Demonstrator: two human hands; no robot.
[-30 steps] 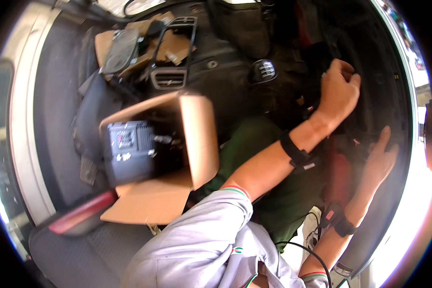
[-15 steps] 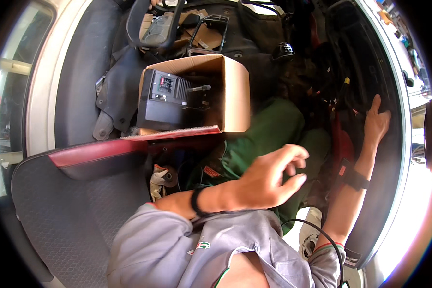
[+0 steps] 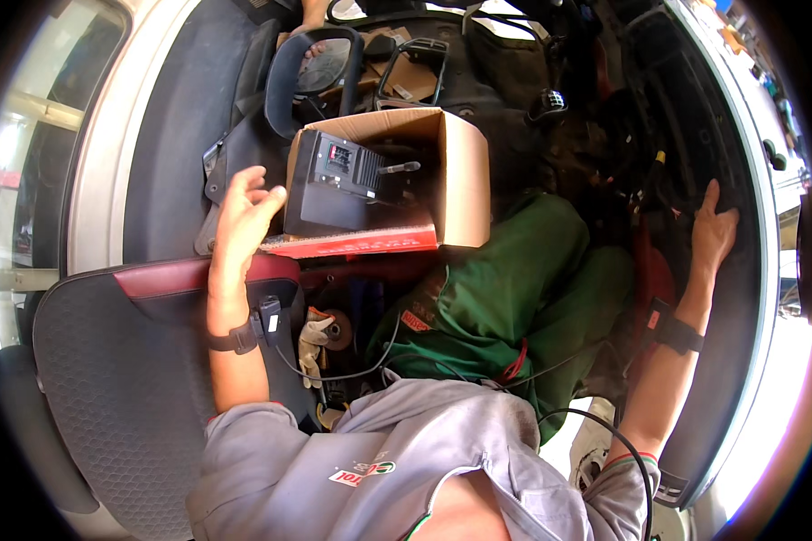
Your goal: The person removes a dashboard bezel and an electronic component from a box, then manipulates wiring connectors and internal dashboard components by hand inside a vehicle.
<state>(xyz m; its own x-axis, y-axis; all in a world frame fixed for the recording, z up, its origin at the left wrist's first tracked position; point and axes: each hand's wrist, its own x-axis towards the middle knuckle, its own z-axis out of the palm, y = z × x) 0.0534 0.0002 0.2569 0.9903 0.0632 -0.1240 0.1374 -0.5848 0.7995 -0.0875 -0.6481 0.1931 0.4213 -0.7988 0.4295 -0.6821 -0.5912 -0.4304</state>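
Observation:
My left hand (image 3: 248,216) is raised at the left end of a cardboard box (image 3: 462,180), fingers loosely bent and apart, holding nothing. Inside the box lies a black unit (image 3: 329,203) with a grille, connectors and a short protruding stalk. My right hand (image 3: 715,230) rests on the long black panel (image 3: 704,126) along the right side, index finger stretched along its surface and the other fingers partly hidden. A black device with a cable (image 3: 269,316) is strapped at my left wrist.
Another person's arm (image 3: 314,13) reaches in at the top near a black loop-shaped part (image 3: 280,99). Behind the box are trim frames (image 3: 433,63) and cardboard scraps. A gear knob (image 3: 546,105) is right of them. A grey seat (image 3: 126,388) and pale gloves (image 3: 311,352) are lower left.
My left hand has swung from the far right across to the left of the box. The view has shifted, and another person's arm now shows at the top. My right hand stays on the panel.

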